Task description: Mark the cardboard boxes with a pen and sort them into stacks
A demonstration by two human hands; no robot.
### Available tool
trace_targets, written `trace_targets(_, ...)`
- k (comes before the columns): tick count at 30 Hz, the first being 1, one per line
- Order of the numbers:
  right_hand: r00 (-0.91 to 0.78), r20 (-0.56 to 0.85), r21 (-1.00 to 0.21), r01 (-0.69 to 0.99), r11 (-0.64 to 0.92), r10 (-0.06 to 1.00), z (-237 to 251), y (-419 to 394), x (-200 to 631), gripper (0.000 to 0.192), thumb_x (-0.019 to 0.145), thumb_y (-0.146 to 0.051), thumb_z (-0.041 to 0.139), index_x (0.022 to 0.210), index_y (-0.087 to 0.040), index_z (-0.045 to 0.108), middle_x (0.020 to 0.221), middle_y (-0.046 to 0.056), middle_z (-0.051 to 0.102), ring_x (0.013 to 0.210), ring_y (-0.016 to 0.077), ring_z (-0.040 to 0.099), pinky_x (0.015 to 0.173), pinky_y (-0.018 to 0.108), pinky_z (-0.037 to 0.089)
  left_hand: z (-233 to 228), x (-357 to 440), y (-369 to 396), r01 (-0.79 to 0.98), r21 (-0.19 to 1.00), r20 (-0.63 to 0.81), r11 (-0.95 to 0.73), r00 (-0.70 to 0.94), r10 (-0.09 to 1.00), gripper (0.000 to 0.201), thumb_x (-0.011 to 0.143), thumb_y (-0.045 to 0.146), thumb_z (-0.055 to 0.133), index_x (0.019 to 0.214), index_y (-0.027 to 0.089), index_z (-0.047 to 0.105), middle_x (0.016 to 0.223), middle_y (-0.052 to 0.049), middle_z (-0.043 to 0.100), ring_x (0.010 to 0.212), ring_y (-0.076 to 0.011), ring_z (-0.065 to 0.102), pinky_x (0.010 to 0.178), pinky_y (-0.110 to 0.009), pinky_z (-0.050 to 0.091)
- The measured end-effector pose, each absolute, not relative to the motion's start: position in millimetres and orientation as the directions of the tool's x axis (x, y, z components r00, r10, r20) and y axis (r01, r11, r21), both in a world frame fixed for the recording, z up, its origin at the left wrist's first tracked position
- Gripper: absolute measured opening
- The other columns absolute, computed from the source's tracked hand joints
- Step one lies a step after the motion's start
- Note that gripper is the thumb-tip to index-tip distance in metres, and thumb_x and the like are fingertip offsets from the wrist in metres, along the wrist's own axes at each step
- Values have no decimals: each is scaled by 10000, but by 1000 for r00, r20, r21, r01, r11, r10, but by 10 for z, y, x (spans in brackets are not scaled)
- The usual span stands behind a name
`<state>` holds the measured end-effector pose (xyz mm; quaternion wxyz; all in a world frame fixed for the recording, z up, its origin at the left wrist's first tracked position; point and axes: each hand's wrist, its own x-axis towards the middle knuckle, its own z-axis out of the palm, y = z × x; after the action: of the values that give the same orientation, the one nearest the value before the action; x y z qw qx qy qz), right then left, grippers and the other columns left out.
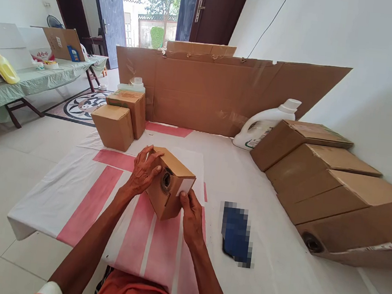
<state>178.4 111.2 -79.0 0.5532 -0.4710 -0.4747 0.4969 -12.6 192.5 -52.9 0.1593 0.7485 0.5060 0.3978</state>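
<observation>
Centre of frame: one small carton (pixel 170 184) held tilted on the white-and-red sheet (pixel 81 186). Left hand (pixel 143 171) lies over its upper left edge, fingers curled and pressed on the cardboard. Right hand (pixel 190 215) has its fingertips pressing a white label (pixel 185 186) against the near face, beside a round hole (pixel 166 180).

Judged progress: this carton looks closed; the label appears half seated, still being pressed down.

Count:
- Cartons at right edge, in a row along the wall: 4 (pixel 337 182), lids closed.
- Cartons in upper left centre: 2 (pixel 121 119), closed.
- White jugs: 1 lying by the row (pixel 266 122); a second one's cap behind the pair (pixel 134 83).
- Cardboard sheet standing at the back: 1 (pixel 223 93).
- Dark object lower centre (pixel 237 234): blurred, unidentified.
</observation>
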Motion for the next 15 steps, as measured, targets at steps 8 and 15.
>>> trace_targets(8, 7, -6, -986, -169, -5, 1000, -664, 1033, 1824, 664, 942, -642, 615, 1472, -271, 468, 1436, 119, 640, 1231, 295, 645, 973, 403, 555, -394, -41, 1815, 781, 521, 406, -346, 129, 905, 302, 1024, 446, 539, 1125, 230, 724, 1164, -124, 642, 1213, -335, 491, 1156, -552, 267)
trace_targets(15, -318, -126, -992, 32, -122, 940, -526, 1081, 2266, 576, 837, -442, 702, 1358, -198, 671, 1357, 135, 714, 1151, 335, 694, 992, 470, 536, -409, -252, 1238, 722, 651, 162, -234, 169, 972, 424, 1011, 531, 511, 776, 215, 668, 736, -18, 594, 732, -216, 554, 793, -380, 455)
